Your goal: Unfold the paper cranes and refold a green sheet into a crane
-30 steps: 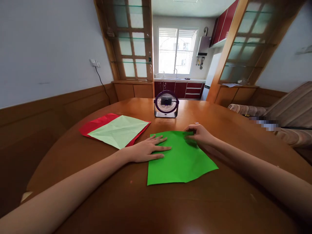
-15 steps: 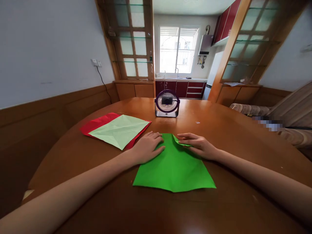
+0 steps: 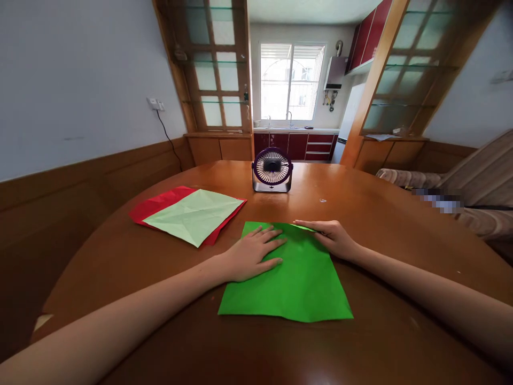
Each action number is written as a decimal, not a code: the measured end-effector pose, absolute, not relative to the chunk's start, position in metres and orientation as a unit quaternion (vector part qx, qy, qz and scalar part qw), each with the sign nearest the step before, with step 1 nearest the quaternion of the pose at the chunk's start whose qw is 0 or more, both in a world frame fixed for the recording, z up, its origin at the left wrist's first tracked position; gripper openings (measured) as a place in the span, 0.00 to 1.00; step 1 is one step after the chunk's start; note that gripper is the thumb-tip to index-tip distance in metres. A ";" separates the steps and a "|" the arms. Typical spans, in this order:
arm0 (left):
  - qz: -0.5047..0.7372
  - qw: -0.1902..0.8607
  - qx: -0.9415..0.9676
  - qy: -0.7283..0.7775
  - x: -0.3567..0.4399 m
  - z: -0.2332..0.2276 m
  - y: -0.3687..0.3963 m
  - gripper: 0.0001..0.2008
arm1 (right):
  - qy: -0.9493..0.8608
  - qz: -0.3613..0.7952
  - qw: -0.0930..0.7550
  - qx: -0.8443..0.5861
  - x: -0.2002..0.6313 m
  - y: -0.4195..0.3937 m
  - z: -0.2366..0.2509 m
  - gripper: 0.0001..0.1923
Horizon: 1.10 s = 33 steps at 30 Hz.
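A bright green sheet of paper [image 3: 296, 283] lies flat on the brown wooden table [image 3: 256, 342] in front of me. My left hand [image 3: 252, 254] rests palm down on the sheet's left part, fingers spread. At the far right corner of the sheet, my right hand [image 3: 332, 238] lies with its fingers on a small lifted flap of the paper.
A pale green sheet [image 3: 196, 214] lies on a red sheet [image 3: 160, 202] at the left of the table. A small purple desk fan [image 3: 272, 171] stands at the table's far side. A sofa [image 3: 460, 187] is at the right.
The green sheet has turned from a skewed position to sit square before me. My left hand opened flat on it. My right hand moved to the far right corner.
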<state>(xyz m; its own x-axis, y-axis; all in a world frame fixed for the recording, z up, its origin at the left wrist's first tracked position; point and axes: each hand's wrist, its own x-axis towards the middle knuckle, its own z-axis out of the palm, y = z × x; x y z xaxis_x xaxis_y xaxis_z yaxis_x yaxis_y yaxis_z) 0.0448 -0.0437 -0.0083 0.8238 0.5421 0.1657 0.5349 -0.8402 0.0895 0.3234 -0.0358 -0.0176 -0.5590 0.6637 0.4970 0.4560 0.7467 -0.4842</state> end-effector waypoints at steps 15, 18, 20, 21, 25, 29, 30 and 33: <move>0.248 -0.065 0.904 0.343 0.038 -0.006 -0.047 0.19 | -0.959 0.081 0.228 -0.149 0.313 -0.058 -0.008 0.25; 0.208 -0.040 0.934 0.286 0.036 -0.009 -0.042 0.25 | -0.964 0.078 0.212 -0.140 0.313 -0.057 -0.008 0.25; 0.168 -0.013 0.950 0.263 0.035 -0.011 -0.039 0.25 | -0.967 0.082 0.204 -0.125 0.314 -0.057 -0.008 0.24; 0.152 -0.001 0.955 0.256 0.034 -0.012 -0.037 0.24 | -0.969 0.082 0.200 -0.117 0.314 -0.056 -0.009 0.25; 0.116 0.027 0.961 0.248 0.031 -0.014 -0.035 0.24 | -0.976 0.071 0.178 -0.107 0.314 -0.056 -0.009 0.26; 0.103 0.045 0.964 0.242 0.029 -0.011 -0.036 0.25 | -0.978 0.065 0.168 -0.109 0.313 -0.058 -0.006 0.27; 0.099 0.047 0.964 0.243 0.029 -0.011 -0.037 0.25 | -0.978 0.065 0.167 -0.110 0.312 -0.058 -0.005 0.27; 0.080 0.046 0.964 0.249 0.030 -0.009 -0.036 0.25 | -0.978 0.062 0.163 -0.114 0.311 -0.059 -0.004 0.27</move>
